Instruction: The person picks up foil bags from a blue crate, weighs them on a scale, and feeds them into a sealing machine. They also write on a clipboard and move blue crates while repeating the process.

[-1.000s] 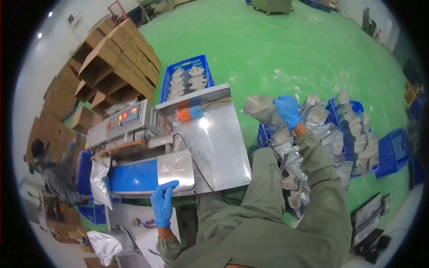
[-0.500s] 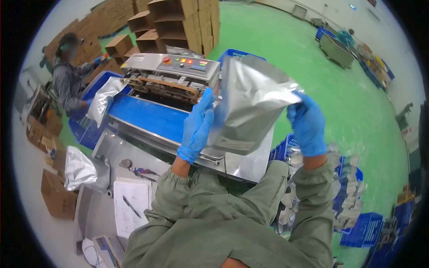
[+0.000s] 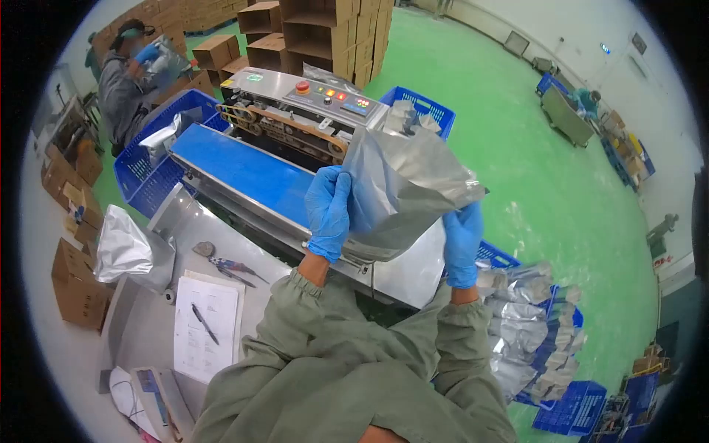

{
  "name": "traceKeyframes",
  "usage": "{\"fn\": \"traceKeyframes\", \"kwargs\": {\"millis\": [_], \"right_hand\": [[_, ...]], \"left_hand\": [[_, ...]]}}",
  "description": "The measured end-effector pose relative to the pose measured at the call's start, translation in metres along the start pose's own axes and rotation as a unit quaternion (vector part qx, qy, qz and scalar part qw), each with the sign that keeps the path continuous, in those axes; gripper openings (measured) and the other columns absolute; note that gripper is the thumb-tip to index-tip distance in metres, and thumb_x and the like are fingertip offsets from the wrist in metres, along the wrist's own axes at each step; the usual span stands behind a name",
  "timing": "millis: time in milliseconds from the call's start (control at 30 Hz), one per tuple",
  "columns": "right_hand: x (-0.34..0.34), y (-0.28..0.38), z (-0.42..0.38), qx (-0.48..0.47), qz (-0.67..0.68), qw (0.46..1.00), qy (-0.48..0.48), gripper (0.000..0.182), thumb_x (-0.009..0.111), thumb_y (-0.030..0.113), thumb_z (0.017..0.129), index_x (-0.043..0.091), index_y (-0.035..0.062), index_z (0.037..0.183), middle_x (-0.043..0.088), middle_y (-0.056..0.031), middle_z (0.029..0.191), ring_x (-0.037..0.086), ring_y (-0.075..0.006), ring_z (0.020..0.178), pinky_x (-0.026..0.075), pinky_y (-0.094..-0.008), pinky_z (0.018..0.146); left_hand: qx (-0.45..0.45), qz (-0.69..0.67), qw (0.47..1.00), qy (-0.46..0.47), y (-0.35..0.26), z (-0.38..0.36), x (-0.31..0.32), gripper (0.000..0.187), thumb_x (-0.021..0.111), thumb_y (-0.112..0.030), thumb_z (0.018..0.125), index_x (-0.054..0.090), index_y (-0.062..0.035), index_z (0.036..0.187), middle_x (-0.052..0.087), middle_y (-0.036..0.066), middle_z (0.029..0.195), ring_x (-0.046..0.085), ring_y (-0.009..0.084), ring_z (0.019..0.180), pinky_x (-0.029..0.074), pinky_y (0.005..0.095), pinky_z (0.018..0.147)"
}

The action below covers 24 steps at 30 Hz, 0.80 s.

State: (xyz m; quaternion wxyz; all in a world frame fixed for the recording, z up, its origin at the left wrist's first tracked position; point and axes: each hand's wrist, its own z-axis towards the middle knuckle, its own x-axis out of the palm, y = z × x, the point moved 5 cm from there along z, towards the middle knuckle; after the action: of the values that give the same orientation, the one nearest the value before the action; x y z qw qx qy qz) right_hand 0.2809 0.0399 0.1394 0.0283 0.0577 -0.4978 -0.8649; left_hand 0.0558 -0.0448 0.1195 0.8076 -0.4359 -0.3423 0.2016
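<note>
A silver foil bag (image 3: 402, 193) is held up in front of me, its open-looking edge toward the top right. My left hand (image 3: 329, 214), in a blue glove, pinches the bag's left edge. On the bag's right side, my right hand (image 3: 463, 240), also gloved in blue, grips the edge near its corner; some of its fingers are hidden behind the foil. Just beyond the bag stands a band sealing machine (image 3: 303, 103) with lit buttons and a red knob. Its blue conveyor belt (image 3: 244, 166) runs to the left of my left hand.
A foil bag (image 3: 133, 251) stands on the metal table (image 3: 244, 251), near papers (image 3: 207, 325) with a pen and scissors. Filled foil bags (image 3: 517, 317) sit in crates at my right. Another person (image 3: 129, 88) handles a bag beside a blue crate (image 3: 140, 184). Cardboard boxes (image 3: 317, 37) are stacked behind.
The bag and my right hand have come lower and left; my left hand now grasps the bag's edge. The foil bag at the belt's far end has dropped into the crate area. My view has shifted.
</note>
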Motion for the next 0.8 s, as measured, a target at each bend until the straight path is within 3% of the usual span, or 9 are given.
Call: {"fn": "traceKeyframes", "kwargs": {"millis": [167, 233, 433, 500, 567, 600, 633, 700, 800], "right_hand": [[0.020, 0.004, -0.005, -0.042, 0.011, 0.996, 0.073, 0.014, 0.058, 0.002, 0.084, 0.062, -0.0036, 0.097, 0.057, -0.0012, 0.078, 0.048, -0.0097, 0.068, 0.041, -0.0229, 0.064], [0.026, 0.009, -0.012, 0.023, 0.131, 0.991, 0.005, 0.011, 0.057, 0.003, 0.087, 0.063, -0.0043, 0.092, 0.058, 0.0004, 0.077, 0.047, -0.0087, 0.067, 0.039, -0.0231, 0.063], [0.014, -0.049, -0.015, 0.101, 0.130, 0.984, -0.062, 0.014, 0.059, 0.009, 0.087, 0.064, -0.0022, 0.079, 0.057, 0.0003, 0.070, 0.047, -0.0074, 0.065, 0.036, -0.0222, 0.059], [0.006, -0.074, -0.015, 0.130, 0.126, 0.982, -0.057, 0.015, 0.060, 0.010, 0.086, 0.064, -0.0013, 0.076, 0.056, 0.0001, 0.068, 0.047, -0.0074, 0.063, 0.035, -0.0223, 0.058], [0.004, -0.094, -0.020, 0.155, 0.120, 0.979, -0.054, 0.017, 0.061, 0.011, 0.085, 0.063, -0.0004, 0.072, 0.055, 0.0000, 0.065, 0.047, -0.0074, 0.061, 0.035, -0.0224, 0.056], [0.004, -0.104, -0.025, 0.185, 0.105, 0.975, -0.061, 0.019, 0.061, 0.011, 0.084, 0.062, 0.0001, 0.069, 0.054, -0.0001, 0.063, 0.046, -0.0075, 0.059, 0.034, -0.0227, 0.055], [0.004, -0.114, -0.031, 0.214, 0.090, 0.970, -0.068, 0.021, 0.062, 0.012, 0.083, 0.061, 0.0006, 0.066, 0.053, -0.0003, 0.060, 0.046, -0.0077, 0.057, 0.034, -0.0231, 0.054], [0.008, -0.123, -0.037, 0.219, 0.093, 0.969, -0.068, 0.021, 0.063, 0.012, 0.082, 0.061, 0.0004, 0.064, 0.053, -0.0009, 0.057, 0.046, -0.0079, 0.054, 0.033, -0.0234, 0.052], [0.021, -0.128, -0.041, 0.250, 0.065, 0.964, -0.054, 0.020, 0.063, 0.012, 0.077, 0.060, 0.0004, 0.061, 0.053, -0.0026, 0.054, 0.046, -0.0099, 0.049, 0.034, -0.0245, 0.049]], "left_hand": [[-0.007, 0.088, 0.996, -0.027, -0.002, 0.023, -0.014, 0.015, 0.057, -0.016, 0.091, 0.059, -0.0011, 0.089, 0.053, -0.003, 0.068, 0.045, 0.0051, 0.063, 0.039, 0.0210, 0.058], [-0.002, 0.119, 0.992, -0.042, 0.002, 0.040, -0.019, 0.016, 0.057, -0.017, 0.091, 0.060, -0.0009, 0.088, 0.053, -0.002, 0.067, 0.045, 0.0055, 0.062, 0.040, 0.0219, 0.057], [0.047, 0.247, 0.968, 0.023, 0.052, 0.076, -0.014, 0.026, 0.060, -0.022, 0.086, 0.062, 0.0012, 0.075, 0.059, 0.011, 0.065, 0.052, 0.0176, 0.055, 0.043, 0.0323, 0.058], [0.003, 0.307, 0.950, 0.051, 0.076, 0.078, -0.017, 0.032, 0.061, -0.027, 0.083, 0.061, 0.0015, 0.069, 0.057, 0.015, 0.062, 0.054, 0.0214, 0.055, 0.044, 0.0334, 0.058], [-0.025, 0.370, 0.920, 0.126, 0.108, 0.077, -0.018, 0.031, 0.063, -0.027, 0.081, 0.064, 0.0015, 0.069, 0.060, 0.011, 0.059, 0.057, 0.0148, 0.054, 0.045, 0.0297, 0.055], [-0.107, 0.343, 0.923, 0.135, 0.117, 0.073, -0.022, 0.031, 0.063, -0.026, 0.078, 0.064, 0.0021, 0.065, 0.057, 0.011, 0.052, 0.057, 0.0169, 0.047, 0.046, 0.0319, 0.050], [-0.107, 0.341, 0.924, 0.134, 0.120, 0.071, -0.026, 0.031, 0.063, -0.026, 0.078, 0.064, 0.0021, 0.065, 0.057, 0.011, 0.052, 0.057, 0.0169, 0.047, 0.046, 0.0319, 0.050], [-0.145, 0.393, 0.888, 0.190, 0.132, 0.070, -0.036, 0.032, 0.060, -0.028, 0.075, 0.065, 0.0010, 0.063, 0.060, 0.016, 0.059, 0.059, 0.0271, 0.053, 0.046, 0.0368, 0.056], [-0.185, 0.400, 0.882, 0.164, 0.142, 0.074, -0.051, 0.029, 0.060, -0.026, 0.073, 0.067, -0.0002, 0.063, 0.061, 0.014, 0.057, 0.060, 0.0260, 0.052, 0.048, 0.0343, 0.056]]}}
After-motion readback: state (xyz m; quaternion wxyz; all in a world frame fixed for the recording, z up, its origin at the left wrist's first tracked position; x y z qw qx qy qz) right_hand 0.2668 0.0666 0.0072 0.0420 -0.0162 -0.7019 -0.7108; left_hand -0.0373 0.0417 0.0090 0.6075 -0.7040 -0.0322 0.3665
